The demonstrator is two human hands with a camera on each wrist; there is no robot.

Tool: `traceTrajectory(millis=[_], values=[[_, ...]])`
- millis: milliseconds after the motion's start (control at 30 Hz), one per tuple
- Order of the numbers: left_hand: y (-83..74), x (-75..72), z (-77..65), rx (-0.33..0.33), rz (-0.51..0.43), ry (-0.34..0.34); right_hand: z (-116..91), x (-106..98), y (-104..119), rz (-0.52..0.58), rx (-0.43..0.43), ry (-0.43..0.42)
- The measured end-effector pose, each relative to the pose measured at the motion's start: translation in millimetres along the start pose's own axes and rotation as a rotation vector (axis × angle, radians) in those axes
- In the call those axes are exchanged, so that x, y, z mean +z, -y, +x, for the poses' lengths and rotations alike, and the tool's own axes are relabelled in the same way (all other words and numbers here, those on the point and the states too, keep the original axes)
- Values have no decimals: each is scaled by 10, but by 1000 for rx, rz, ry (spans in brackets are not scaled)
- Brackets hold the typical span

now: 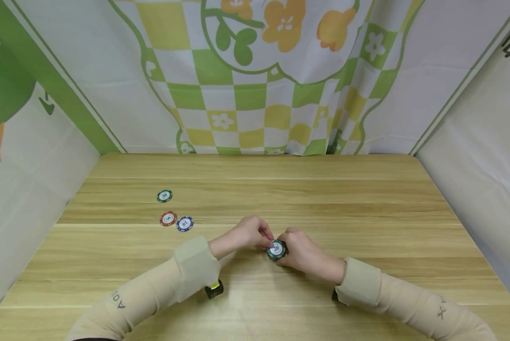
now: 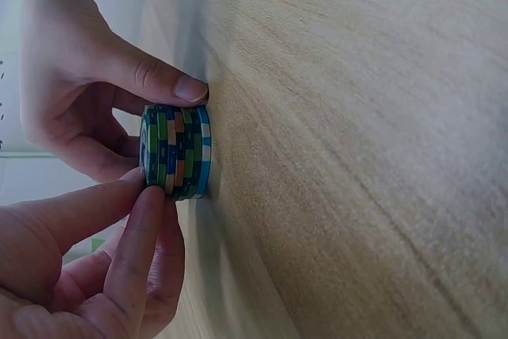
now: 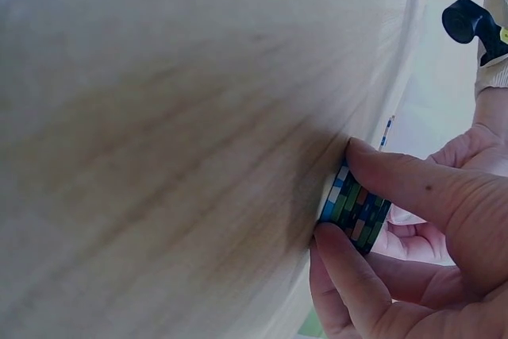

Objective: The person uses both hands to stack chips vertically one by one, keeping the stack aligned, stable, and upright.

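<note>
A short stack of poker chips (image 1: 276, 250) stands on the table between both hands, a green chip marked 20 on top. From the side, the stack (image 2: 176, 152) shows green, blue and orange-patterned edges, with light blue at the bottom. My right hand (image 1: 304, 251) grips the stack from the right; in the right wrist view, its thumb and fingers (image 3: 349, 267) hold the sides near the tabletop. With thumb and fingertip, my left hand (image 1: 250, 232) pinches the edge of the top chip from the left. Part of the stack's side is hidden behind the fingers.
Three loose chips lie on the wooden table (image 1: 344, 203) at the left: a green 20 chip (image 1: 164, 195), a red 5 chip (image 1: 168, 218) and a blue 10 chip (image 1: 184, 224). A patterned curtain (image 1: 255, 94) hangs behind the table's far edge.
</note>
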State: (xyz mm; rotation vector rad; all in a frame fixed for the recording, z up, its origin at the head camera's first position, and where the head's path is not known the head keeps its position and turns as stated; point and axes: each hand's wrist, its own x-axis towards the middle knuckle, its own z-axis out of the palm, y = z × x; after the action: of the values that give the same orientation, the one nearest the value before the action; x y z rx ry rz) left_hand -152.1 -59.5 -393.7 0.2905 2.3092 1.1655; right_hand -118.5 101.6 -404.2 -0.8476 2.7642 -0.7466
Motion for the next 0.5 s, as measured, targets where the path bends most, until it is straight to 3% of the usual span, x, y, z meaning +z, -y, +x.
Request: traceTrajectory(millis=[500], values=[[-12,-6,-17,34,89,-9,24,-10,-1,-16,4,19]])
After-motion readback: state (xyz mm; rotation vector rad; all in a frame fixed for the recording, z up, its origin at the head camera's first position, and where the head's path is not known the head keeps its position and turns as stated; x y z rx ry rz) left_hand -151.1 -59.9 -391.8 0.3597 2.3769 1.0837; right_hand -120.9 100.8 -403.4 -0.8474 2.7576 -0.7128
